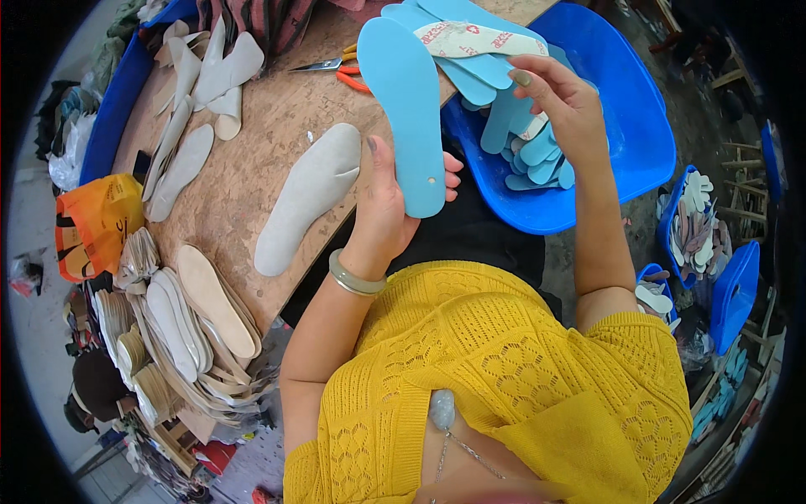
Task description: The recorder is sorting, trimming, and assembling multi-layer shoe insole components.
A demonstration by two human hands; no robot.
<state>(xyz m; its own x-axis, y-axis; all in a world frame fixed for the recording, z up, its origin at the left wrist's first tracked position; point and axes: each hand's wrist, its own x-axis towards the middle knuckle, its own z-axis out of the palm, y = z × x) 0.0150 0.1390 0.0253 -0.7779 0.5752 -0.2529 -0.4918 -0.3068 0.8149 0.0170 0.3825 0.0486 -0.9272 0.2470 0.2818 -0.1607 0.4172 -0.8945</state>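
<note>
A light-blue insole (399, 101) with a small hole near its heel stands upright in my left hand (386, 197), the thumb at one edge and the fingers behind it. My right hand (558, 101) is raised over the blue bin, thumb and fingers loosely bent and apart, with nothing visibly held. Its fingertips are close to a white strip with red print (470, 39), which lies on a stack of light-blue insoles (474, 80); whether they touch it I cannot tell. A grey-beige insole (309, 197) lies on the table beside my left hand.
The blue bin (646, 126) holds more blue insoles. Scissors (323, 64) and an orange-handled tool (351, 79) lie on the wooden table (243, 168). Pale pieces (222, 71), an orange bag (99, 227) and stacked insoles (214, 302) stand left. More bins (735, 294) are at right.
</note>
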